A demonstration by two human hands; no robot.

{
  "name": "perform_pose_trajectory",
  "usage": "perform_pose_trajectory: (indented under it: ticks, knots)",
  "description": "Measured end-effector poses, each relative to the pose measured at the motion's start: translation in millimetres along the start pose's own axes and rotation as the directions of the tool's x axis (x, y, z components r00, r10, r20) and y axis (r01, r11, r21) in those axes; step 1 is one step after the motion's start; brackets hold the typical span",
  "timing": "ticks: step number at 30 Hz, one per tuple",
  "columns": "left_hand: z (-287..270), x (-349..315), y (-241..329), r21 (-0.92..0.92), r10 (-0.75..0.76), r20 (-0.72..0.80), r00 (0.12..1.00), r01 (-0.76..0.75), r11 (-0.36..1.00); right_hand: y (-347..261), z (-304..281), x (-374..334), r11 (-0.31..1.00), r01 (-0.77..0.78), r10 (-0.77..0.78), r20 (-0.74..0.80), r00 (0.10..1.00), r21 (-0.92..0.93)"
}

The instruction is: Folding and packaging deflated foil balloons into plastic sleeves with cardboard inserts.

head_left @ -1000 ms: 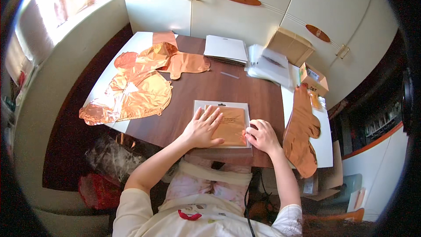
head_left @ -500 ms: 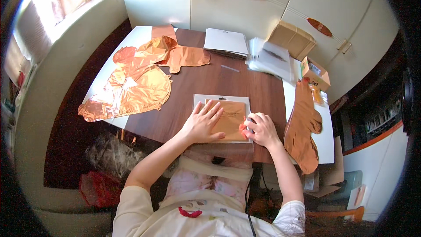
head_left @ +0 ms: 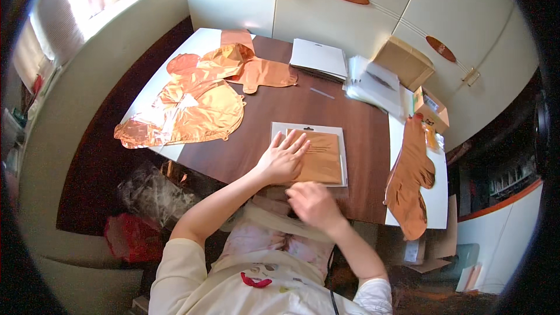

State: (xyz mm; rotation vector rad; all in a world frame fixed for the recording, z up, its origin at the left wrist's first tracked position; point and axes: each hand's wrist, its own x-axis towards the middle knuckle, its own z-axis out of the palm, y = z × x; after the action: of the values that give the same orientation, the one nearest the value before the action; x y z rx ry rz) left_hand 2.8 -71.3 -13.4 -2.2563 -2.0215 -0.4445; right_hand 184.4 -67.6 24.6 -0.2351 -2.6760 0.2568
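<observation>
A folded copper-coloured foil sheet [head_left: 322, 154] with small print lies on a white card [head_left: 343, 170] that has a hanging slot at its far edge. Clear film seems to extend past its near edge. My left hand [head_left: 283, 159] rests flat on the foil's left side, fingers spread. My right hand [head_left: 318, 205] is at the packet's near edge, its fingers curled together and blurred by motion. Whatever they hold, if anything, is hidden.
Shiny copper foil balloons [head_left: 201, 114] cover the table's left; another [head_left: 410, 181] lies at the right edge. White cards [head_left: 318, 57], clear sleeves [head_left: 373, 84], a cardboard box [head_left: 403, 61] and a small open box [head_left: 430, 109] stand at the back. A red bag [head_left: 133, 237] sits below left.
My right hand has moved from the packet's right side down and left to its near edge. The orange-red item at its fingers no longer shows. My left hand stays on the foil.
</observation>
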Motion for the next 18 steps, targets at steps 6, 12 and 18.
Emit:
perform_pose_trajectory:
  ticks: [6, 12, 18]
  knots:
    - [-0.1, 0.2, 1.6, -0.019, 0.012, -0.058, 0.998, -0.014, 1.0, -31.3, 37.9, 5.6, 0.987, -0.155, 0.157, -0.066, 0.985, 0.035]
    - [2.5, -1.0, -0.8, -0.013, 0.0, -0.042, 0.999, -0.001, 1.0, -34.2, 42.9, 15.4, 0.975, -0.222, 0.223, -0.037, 0.974, 0.018]
    - [2.8, -0.6, 0.7, 0.011, 0.006, -0.055, 0.998, -0.005, 1.0, -39.4, 47.5, 19.6, 0.947, -0.318, 0.317, -0.028, 0.948, -0.038]
